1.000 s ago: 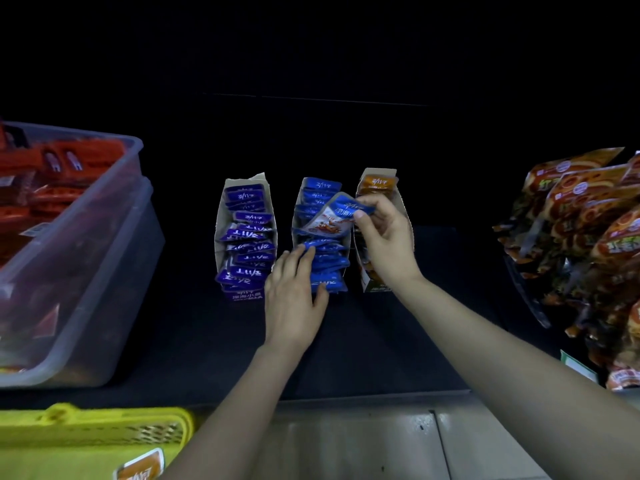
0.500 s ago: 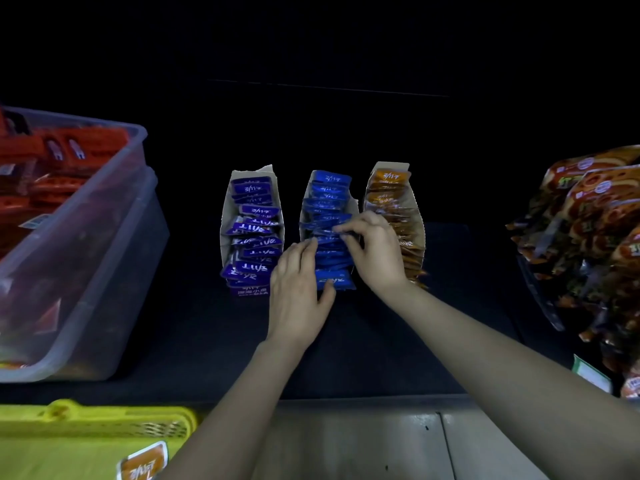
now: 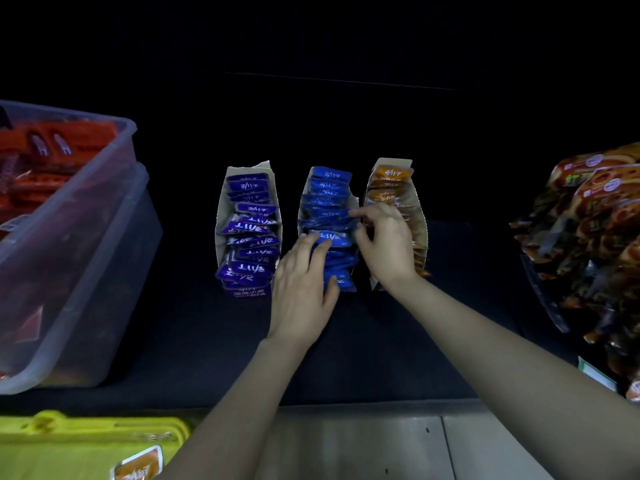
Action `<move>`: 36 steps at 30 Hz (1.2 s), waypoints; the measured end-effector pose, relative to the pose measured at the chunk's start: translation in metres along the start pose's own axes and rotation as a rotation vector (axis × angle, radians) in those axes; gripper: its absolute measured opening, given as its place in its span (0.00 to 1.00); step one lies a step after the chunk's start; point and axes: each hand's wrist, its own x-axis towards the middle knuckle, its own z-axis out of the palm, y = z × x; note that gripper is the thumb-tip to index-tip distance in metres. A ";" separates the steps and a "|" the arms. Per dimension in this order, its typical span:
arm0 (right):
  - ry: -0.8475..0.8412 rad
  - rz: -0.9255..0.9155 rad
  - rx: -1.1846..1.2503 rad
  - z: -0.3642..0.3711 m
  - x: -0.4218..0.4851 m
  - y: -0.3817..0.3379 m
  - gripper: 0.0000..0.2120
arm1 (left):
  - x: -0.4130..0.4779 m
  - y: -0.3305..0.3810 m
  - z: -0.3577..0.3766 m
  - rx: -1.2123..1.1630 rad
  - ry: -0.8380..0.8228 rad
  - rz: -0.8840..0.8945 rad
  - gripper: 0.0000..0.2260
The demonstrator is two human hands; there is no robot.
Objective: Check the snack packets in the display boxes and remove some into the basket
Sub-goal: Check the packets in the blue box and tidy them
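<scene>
Fingers point(image 3: 362, 213) of the right hand point(image 3: 384, 244) pinch a mid-row blue packet point(image 3: 325, 221) in the middle display box point(image 3: 354, 199); left hand point(image 3: 301, 289) lies flat, straight-fingered, on the front packets point(image 3: 342, 283); best drawn straight up, then across to the yellow basket point(image 3: 104, 426)

Illumination is low throughout. The upper third of the frame reads as near black, and the background behind the display boxes point(image 3: 220, 220) is lost in it. Light falls from the viewer's side: both forearms, the left hand point(image 3: 301, 289), the right hand point(image 3: 388, 244) and the grey floor strip point(image 3: 346, 445) are brightest. The dark shelf point(image 3: 381, 358) swallows shadows. A faint sheen lies on the clear bin point(image 3: 104, 220). White print on the blue packets point(image 3: 329, 202) is soft. The yellow basket point(image 3: 86, 431) is smeared. Wide-angle distortion bows the bin and the bagged snacks point(image 3: 595, 220) outward at the edges.
</scene>
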 end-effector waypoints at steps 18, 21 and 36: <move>0.000 -0.009 -0.121 0.015 0.009 0.011 0.06 | -0.003 0.001 0.005 -0.003 0.005 -0.017 0.25; -0.008 0.004 -0.108 0.016 0.011 0.013 0.03 | -0.003 0.001 0.005 0.006 0.003 -0.015 0.25; -0.061 0.060 0.149 -0.002 0.002 0.013 0.05 | -0.002 0.006 0.003 0.044 -0.068 -0.029 0.27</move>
